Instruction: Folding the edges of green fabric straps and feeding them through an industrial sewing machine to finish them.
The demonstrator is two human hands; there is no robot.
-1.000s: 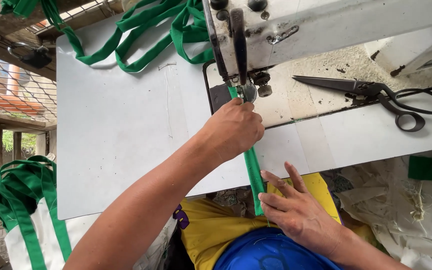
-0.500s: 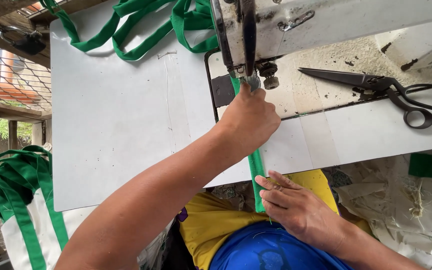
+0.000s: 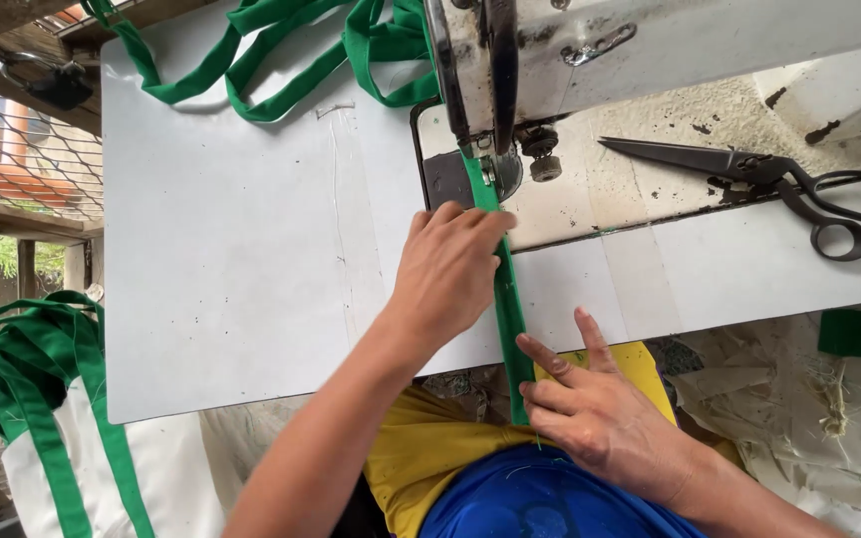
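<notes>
Resting nearest the camera, at about five o'clock, the right hand (image 3: 605, 423) lies over the lower end of the green fabric strip (image 3: 506, 299), fingers loosely spread and pinching the strip near the table's edge, above a yellow and blue garment (image 3: 421, 458). Just beyond it, near the centre, the left hand (image 3: 447, 274) lies palm down on the white table (image 3: 231, 259), its fingers close together and pressing on the strip's left side. From there the strip runs toward twelve o'clock and passes under the presser foot of the sewing machine (image 3: 650, 40). At two to three o'clock, well apart from both hands, black scissors (image 3: 749, 179) lie shut on the machine bed. At eleven o'clock, more green strapping (image 3: 281, 50) is heaped on the table's far edge. At eight o'clock, white bags with green straps (image 3: 42, 418) stand beside the table.
</notes>
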